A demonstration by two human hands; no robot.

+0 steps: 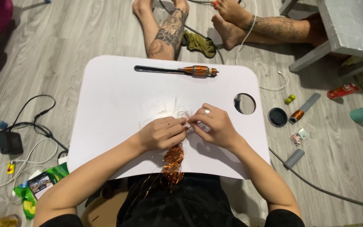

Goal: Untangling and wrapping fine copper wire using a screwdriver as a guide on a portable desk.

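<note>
Tangled thin copper wire (173, 162), a shiny orange bundle, hangs from between the two hands over the near edge of the white rounded lap desk (114, 105), its lower strands trailing onto the person's black clothing. Both hands meet at the middle of the desk: the left hand (161, 133) has its grip pinched closed on the upper end of the wire, and the right hand (215, 125), wearing a ring, pinches the same spot from the other side, fingertips touching. At the far edge of the desk lies a long black rod with a copper-wound motor armature (198, 70) on its end. Beyond the desk, another person's tattooed legs (169, 33) rest on the grey wooden floor (80, 33), near an olive green cloth (200, 44).
</note>
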